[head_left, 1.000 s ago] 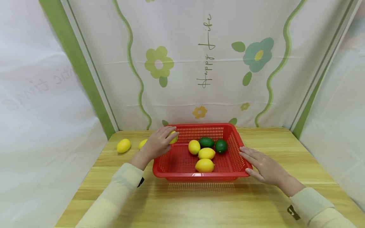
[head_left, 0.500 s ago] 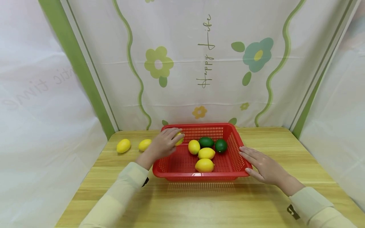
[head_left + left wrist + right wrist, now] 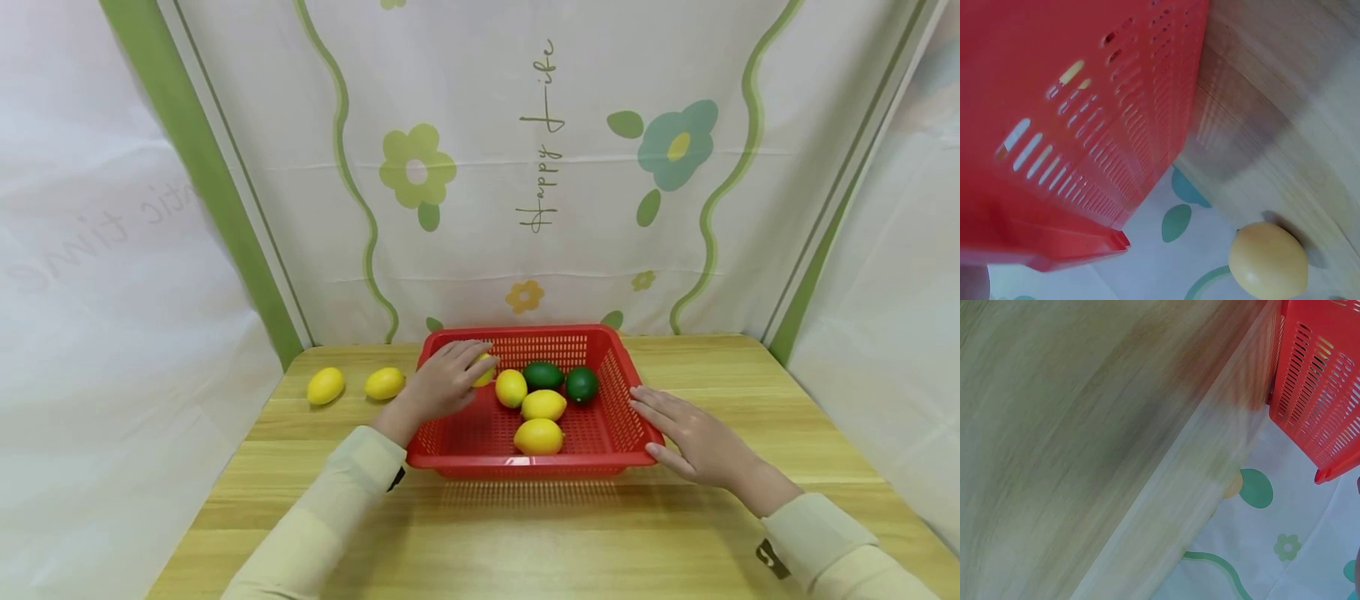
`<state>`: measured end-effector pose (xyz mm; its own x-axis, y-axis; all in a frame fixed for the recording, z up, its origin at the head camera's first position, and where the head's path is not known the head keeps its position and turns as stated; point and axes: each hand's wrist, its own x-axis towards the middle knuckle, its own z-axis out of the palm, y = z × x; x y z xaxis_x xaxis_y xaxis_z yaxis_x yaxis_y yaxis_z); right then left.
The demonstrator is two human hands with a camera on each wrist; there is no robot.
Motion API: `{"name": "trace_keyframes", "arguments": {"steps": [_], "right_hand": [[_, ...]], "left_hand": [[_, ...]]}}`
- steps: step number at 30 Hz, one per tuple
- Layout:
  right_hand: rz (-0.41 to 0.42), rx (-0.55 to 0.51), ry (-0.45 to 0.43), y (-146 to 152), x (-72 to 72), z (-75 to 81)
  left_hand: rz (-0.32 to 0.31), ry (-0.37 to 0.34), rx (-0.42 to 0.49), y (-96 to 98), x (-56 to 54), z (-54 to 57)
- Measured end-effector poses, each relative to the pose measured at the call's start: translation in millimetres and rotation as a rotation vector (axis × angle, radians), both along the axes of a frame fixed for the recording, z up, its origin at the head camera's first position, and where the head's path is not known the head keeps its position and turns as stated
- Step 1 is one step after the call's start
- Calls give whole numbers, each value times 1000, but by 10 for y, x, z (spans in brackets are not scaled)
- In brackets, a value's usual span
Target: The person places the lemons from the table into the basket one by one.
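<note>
In the head view, a red slotted plastic basket [image 3: 480, 461] stands on the table. Over its left part, my left hand [image 3: 442, 383] holds a lemon [image 3: 485, 371] by the fingers, which partly cover it. My right hand [image 3: 697, 437] rests against the basket's right rim with fingers extended. Three lemons, one at the back [image 3: 511, 388], a middle lemon [image 3: 543, 406] and a front lemon [image 3: 538, 437], lie inside. Behind them are two dark green fruits, an oval one [image 3: 543, 376] and a rounder one [image 3: 582, 384]. Both wrist views mostly miss the hands.
Left of the basket, two more lemons lie on the wooden table [image 3: 525, 542]: a far-left lemon [image 3: 326, 386] and a nearer lemon [image 3: 385, 383]. A printed curtain [image 3: 480, 208] hangs right behind the table, and white cloth closes both sides.
My left hand has moved right with its lemon, from the basket's left rim to further inside, uncovering the nearer table lemon. My right hand has stayed at the rim.
</note>
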<state>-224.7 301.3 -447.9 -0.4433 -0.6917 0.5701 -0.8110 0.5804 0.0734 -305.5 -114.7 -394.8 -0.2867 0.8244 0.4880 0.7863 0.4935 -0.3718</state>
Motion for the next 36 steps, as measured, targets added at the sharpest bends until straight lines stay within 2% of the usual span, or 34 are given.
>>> {"name": "trace_keyframes", "arguments": {"steps": [9,23,31,36], "right_hand": [[-33,37,-24,17,13,-4],[-7,17,-3,9,7,-6],[-4,12,0,6,6,-15],[-15,23,-10,15,7,-14]], "left_hand": [[-9,-27,-2,37,-5,-44],[-31,-40,1,58,-16,-100],[-6,-104,-29,70,-32,-142],[-2,-118,-42,77,-40,-171]]}}
